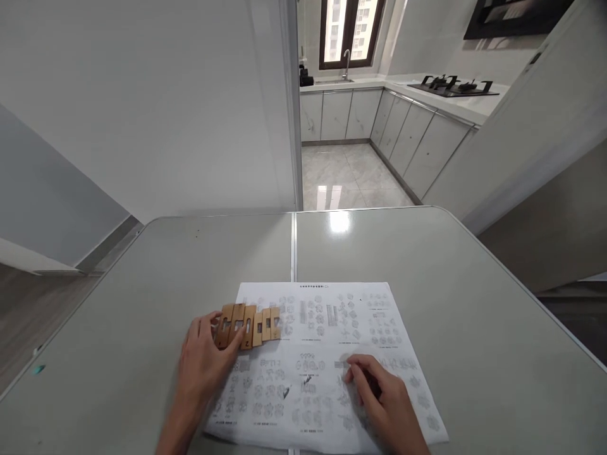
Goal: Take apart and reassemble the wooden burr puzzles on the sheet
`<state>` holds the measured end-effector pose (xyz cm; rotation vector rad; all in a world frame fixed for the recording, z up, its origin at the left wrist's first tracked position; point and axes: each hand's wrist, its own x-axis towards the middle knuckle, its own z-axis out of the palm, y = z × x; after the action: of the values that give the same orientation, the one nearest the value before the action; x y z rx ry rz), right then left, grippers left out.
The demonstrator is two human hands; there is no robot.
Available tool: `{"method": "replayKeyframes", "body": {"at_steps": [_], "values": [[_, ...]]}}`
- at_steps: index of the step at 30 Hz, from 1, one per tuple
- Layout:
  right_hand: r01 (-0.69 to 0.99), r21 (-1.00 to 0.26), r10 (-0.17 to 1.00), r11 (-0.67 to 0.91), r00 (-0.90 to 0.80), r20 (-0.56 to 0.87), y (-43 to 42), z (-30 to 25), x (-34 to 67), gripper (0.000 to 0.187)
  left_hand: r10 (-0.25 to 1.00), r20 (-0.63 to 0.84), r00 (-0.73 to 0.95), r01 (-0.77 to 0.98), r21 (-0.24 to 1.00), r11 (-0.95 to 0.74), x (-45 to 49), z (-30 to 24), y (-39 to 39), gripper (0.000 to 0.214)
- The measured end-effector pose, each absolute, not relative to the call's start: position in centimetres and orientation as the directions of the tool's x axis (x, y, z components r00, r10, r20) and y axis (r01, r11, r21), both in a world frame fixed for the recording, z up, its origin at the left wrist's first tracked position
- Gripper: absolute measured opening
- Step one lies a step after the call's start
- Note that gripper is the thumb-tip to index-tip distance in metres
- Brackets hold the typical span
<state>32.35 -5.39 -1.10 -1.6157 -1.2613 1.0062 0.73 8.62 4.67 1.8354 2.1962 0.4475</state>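
A printed sheet of small diagrams [332,328] lies flat on the pale grey-green table [427,265]. Several notched wooden puzzle bars [249,325] lie side by side in a row on the sheet's upper left part. My left hand [203,363] rests at the left end of that row, its fingers apart and touching the leftmost bars. My right hand [382,395] lies on the lower right of the sheet with its fingers curled down, the fingertips pressing the paper beside a small grey mark. Neither hand holds a bar off the table.
A metal seam [293,246] splits the table down the middle. A white wall stands behind the table on the left. A kitchen opens at the back right with cabinets [346,114], a sink tap [348,63] and a hob [453,85].
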Motion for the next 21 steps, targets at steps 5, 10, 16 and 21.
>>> {"method": "replayKeyframes", "body": {"at_steps": [5, 10, 16, 21], "values": [[0.313, -0.937, 0.979, -0.157, 0.174, -0.106, -5.5, -1.3, 32.5, 0.039, 0.983, 0.035, -0.180, 0.932, 0.324, 0.159, 1.3, 4.8, 9.2, 0.059], [0.325, -0.932, 0.978, -0.160, 0.178, -0.106, -5.5, -1.2, 32.4, 0.039, 0.987, -0.004, -0.162, 0.972, 0.171, 0.161, 2.1, 6.2, 9.7, 0.056], [0.307, -0.937, 0.973, -0.169, 0.204, -0.109, -5.5, -0.9, 32.2, 0.039, 0.983, -0.081, -0.163, 0.985, 0.036, 0.166, 2.7, 7.3, 10.5, 0.059], [0.292, -0.942, 0.977, -0.164, 0.183, -0.114, -5.5, -1.0, 32.4, 0.039, 0.977, -0.129, -0.170, 0.984, 0.032, 0.176, 2.6, 7.5, 10.6, 0.064]]}}
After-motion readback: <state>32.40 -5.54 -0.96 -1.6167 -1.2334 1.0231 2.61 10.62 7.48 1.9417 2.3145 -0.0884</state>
